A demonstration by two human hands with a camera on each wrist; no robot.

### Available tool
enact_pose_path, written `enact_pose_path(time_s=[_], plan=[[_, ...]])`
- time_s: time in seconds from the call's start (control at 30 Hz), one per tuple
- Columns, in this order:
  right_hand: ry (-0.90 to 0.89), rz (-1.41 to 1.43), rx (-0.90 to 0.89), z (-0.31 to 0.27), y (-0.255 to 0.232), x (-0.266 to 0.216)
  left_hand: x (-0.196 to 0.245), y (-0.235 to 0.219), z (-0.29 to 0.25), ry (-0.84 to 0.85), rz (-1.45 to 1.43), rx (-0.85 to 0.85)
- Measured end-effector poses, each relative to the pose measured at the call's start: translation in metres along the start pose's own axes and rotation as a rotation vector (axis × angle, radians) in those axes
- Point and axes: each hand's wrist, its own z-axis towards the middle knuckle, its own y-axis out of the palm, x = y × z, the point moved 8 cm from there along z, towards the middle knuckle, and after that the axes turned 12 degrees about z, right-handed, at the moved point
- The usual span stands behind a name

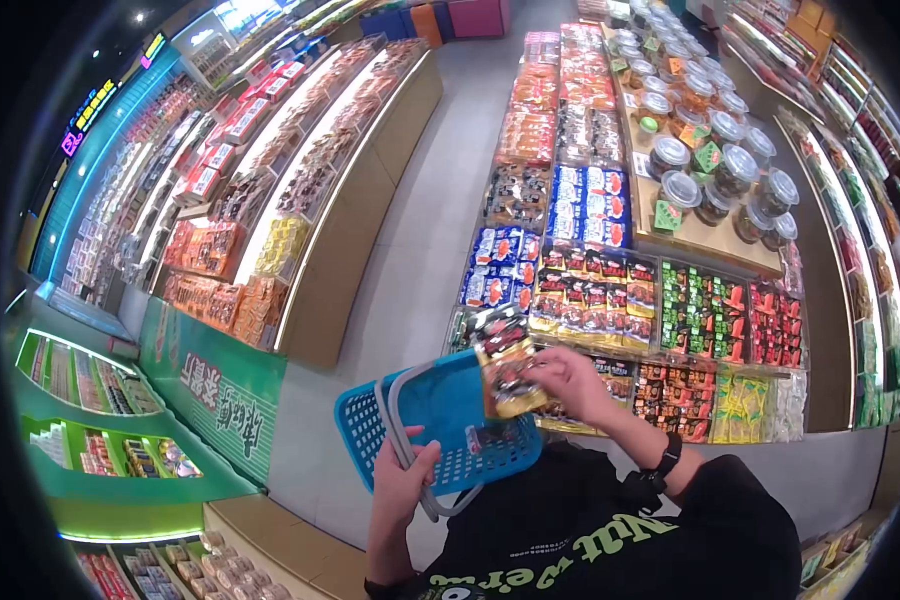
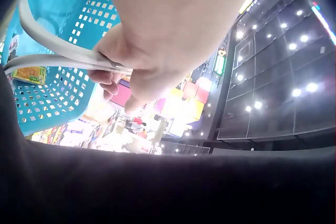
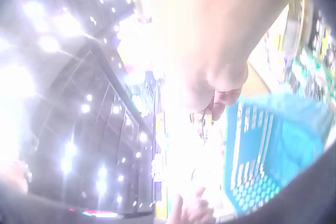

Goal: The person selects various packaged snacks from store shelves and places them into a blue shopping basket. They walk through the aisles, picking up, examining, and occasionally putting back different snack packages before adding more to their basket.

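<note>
Gripping a blue perforated plastic basket point(image 1: 362, 408) by its grey handles, the left hand point(image 1: 406, 478); the right hand point(image 1: 573, 386) pinches a shiny gold-and-dark packet point(image 1: 507, 362).

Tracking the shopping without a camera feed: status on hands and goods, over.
Left hand gripping basket handles. Right hand pinching snack packet at blue basket's rim. Small packet inside. No obstruction seen.

The blue basket point(image 1: 445, 400) offers open room between its grey handles point(image 1: 386, 412) and the snack packet point(image 1: 508, 362), which blocks its far right side. Beyond, the display counter point(image 1: 610, 351) borders open aisle floor point(image 1: 395, 255).
</note>
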Motion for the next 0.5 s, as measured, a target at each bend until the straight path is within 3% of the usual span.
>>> enact_pose_path(time_s=[0.07,0.17,0.23,0.4,0.47,0.5], plan=[[-0.136,-0.035,0.249,0.003,-0.077,-0.014,-0.005,0.001,0.003,0.025,0.017,-0.031],[-0.301,-0.42,0.638,0.009,-0.202,-0.001,-0.015,-0.004,0.006,-0.029,-0.088,0.006],[-0.239,-0.569,0.776,0.015,-0.252,0.015,-0.018,-0.004,0.008,-0.03,-0.128,-0.006],[-0.111,-0.701,0.924,0.016,-0.29,0.026,-0.02,-0.012,0.005,-0.063,-0.197,0.03],[0.217,-1.029,0.812,0.008,-0.263,0.005,-0.021,-0.017,0.003,-0.058,-0.208,0.032],[0.224,-1.118,0.799,0.0,-0.245,-0.013,-0.021,-0.02,0.003,-0.053,-0.226,0.043]])
